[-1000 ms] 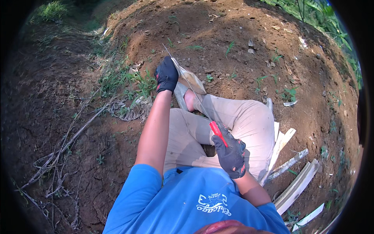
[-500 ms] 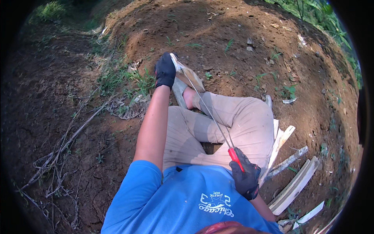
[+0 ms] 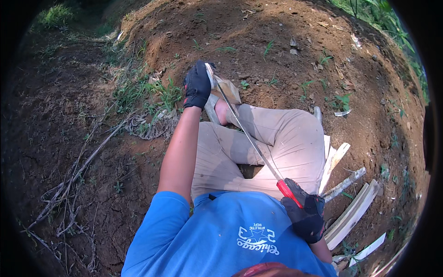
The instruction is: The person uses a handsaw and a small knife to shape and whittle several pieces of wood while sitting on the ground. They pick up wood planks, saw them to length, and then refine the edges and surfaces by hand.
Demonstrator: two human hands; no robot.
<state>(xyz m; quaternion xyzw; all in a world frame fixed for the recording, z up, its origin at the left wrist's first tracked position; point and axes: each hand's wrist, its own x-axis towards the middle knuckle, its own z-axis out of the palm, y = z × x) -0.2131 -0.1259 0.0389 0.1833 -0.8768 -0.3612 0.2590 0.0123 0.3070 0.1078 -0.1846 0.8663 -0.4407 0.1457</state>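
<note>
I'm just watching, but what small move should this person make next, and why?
Probably ease the right black-gloved hand forward, sliding the long thin metal blade farther along the pale brown piece of wood. Its red handle is back near the blue shirt, and only the blade's far end overlaps the wood in view, close to the left black-gloved hand, so go gently.
</note>
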